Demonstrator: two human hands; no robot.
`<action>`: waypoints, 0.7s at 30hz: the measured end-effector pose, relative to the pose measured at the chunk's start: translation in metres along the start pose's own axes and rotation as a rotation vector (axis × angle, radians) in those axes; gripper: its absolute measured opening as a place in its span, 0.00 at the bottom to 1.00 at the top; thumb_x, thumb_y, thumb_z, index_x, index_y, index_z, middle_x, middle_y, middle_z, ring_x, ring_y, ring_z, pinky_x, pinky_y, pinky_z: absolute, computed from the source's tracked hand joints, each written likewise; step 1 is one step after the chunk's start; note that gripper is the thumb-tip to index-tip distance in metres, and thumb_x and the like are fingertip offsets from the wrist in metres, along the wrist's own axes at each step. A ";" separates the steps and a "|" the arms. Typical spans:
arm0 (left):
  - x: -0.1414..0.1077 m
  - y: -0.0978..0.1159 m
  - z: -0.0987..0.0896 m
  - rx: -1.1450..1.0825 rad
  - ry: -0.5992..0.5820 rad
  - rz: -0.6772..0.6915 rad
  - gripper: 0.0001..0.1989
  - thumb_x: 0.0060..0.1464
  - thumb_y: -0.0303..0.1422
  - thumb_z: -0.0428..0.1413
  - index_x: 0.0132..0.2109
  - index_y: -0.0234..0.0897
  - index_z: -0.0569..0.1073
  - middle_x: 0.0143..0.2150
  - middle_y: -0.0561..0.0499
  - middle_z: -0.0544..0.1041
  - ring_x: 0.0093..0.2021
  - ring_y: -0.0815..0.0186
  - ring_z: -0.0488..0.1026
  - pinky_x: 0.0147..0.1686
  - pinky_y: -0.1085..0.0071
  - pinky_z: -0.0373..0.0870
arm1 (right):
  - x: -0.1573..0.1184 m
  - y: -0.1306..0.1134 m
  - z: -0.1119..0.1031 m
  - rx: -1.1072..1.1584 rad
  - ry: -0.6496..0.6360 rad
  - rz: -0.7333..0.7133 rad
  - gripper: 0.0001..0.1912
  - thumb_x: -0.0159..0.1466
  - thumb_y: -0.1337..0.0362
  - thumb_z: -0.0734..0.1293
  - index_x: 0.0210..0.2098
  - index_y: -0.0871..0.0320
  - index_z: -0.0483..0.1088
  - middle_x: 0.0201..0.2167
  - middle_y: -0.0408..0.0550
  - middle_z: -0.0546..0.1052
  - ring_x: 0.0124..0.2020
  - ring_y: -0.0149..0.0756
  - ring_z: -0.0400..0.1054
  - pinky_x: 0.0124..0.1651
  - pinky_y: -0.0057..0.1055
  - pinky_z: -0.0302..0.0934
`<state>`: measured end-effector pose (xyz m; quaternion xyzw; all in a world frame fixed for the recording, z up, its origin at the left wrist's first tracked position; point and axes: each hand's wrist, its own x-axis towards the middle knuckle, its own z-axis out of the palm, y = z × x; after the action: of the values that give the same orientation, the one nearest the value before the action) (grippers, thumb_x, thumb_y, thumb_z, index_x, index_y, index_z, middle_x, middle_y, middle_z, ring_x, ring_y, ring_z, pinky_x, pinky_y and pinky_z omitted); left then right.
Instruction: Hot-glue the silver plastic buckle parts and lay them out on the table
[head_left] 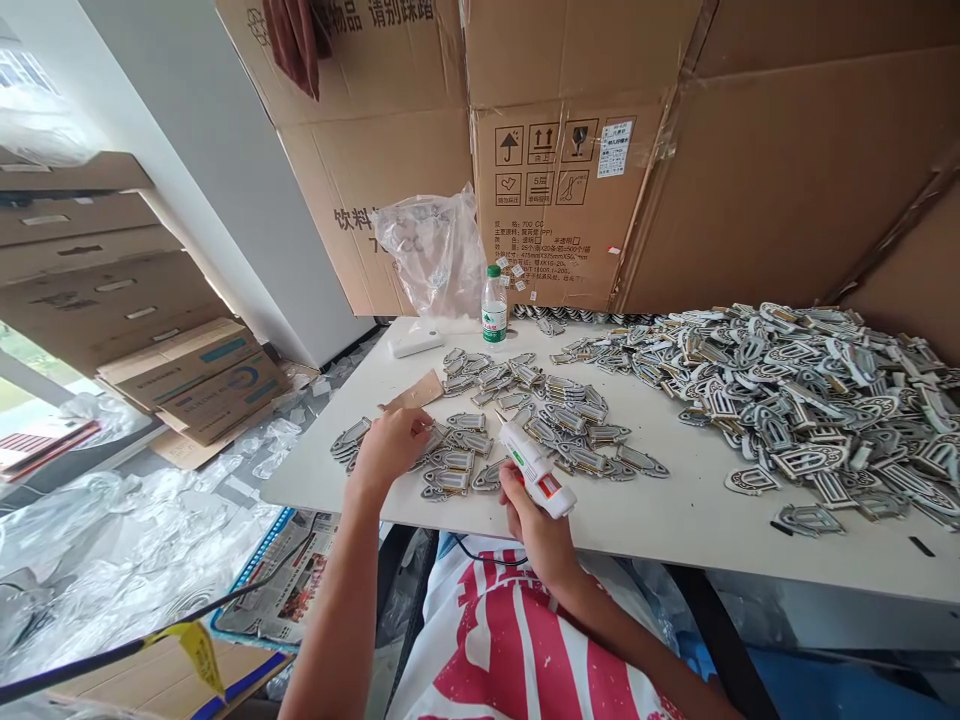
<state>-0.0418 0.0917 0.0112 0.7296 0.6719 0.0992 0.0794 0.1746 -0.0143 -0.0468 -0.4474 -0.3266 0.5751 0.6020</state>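
My right hand is wrapped around a white glue gun, its nozzle tilted up and to the left over the table. My left hand hovers low at the left pile, fingers curled in; whatever they pinch is hidden. Beneath and around it lie flat grey arch-shaped pieces with pale slotted centres. More such pieces are heaped just beyond the glue gun. A brown cardboard scrap rests right behind my left hand.
A large mound of similar pieces covers the table's right side. Toward the back stand a green-capped water bottle, a white box-like object and a clear plastic bag. Tall cardboard walls the rear. Plastic wrap litters the left floor.
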 end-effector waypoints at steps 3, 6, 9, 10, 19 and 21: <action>-0.003 0.005 -0.002 0.022 0.001 -0.025 0.15 0.63 0.27 0.60 0.52 0.43 0.86 0.47 0.48 0.89 0.53 0.48 0.84 0.48 0.61 0.74 | 0.000 -0.003 0.001 0.013 0.024 -0.067 0.31 0.60 0.33 0.78 0.34 0.53 0.68 0.23 0.34 0.64 0.18 0.24 0.47 0.19 0.26 0.42; -0.009 0.013 -0.004 0.037 0.022 -0.038 0.13 0.65 0.29 0.59 0.52 0.42 0.85 0.49 0.47 0.89 0.53 0.48 0.84 0.47 0.61 0.74 | 0.000 -0.006 -0.001 0.033 0.044 -0.164 0.29 0.65 0.35 0.75 0.31 0.52 0.64 0.21 0.32 0.61 0.17 0.25 0.46 0.19 0.27 0.42; -0.014 0.026 -0.005 -0.014 0.042 0.009 0.11 0.68 0.33 0.59 0.52 0.42 0.85 0.48 0.47 0.89 0.50 0.50 0.84 0.46 0.60 0.73 | 0.001 -0.006 -0.004 0.027 0.072 -0.242 0.27 0.71 0.38 0.71 0.30 0.51 0.63 0.19 0.32 0.58 0.17 0.27 0.47 0.20 0.28 0.44; -0.016 0.032 -0.005 -0.046 0.044 0.051 0.11 0.68 0.34 0.59 0.51 0.42 0.85 0.47 0.48 0.88 0.48 0.52 0.84 0.46 0.60 0.74 | 0.001 -0.006 -0.005 0.028 0.085 -0.261 0.27 0.73 0.39 0.70 0.30 0.51 0.62 0.18 0.32 0.58 0.17 0.28 0.47 0.20 0.29 0.45; -0.025 0.095 0.036 -0.183 -0.014 0.661 0.15 0.70 0.29 0.57 0.60 0.39 0.80 0.54 0.43 0.84 0.55 0.52 0.78 0.57 0.56 0.74 | -0.005 -0.007 -0.006 -0.023 0.063 -0.352 0.30 0.77 0.41 0.65 0.26 0.51 0.57 0.15 0.33 0.58 0.17 0.29 0.47 0.22 0.31 0.47; -0.027 0.104 0.048 -0.158 -0.028 0.768 0.15 0.72 0.31 0.56 0.61 0.40 0.79 0.55 0.42 0.83 0.57 0.50 0.76 0.57 0.55 0.74 | -0.008 -0.008 -0.005 -0.071 0.017 -0.377 0.32 0.77 0.41 0.65 0.24 0.50 0.56 0.15 0.35 0.58 0.17 0.30 0.47 0.22 0.32 0.47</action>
<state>0.0685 0.0564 -0.0108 0.9210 0.3390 0.1631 0.1016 0.1813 -0.0227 -0.0403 -0.4041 -0.4197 0.4363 0.6857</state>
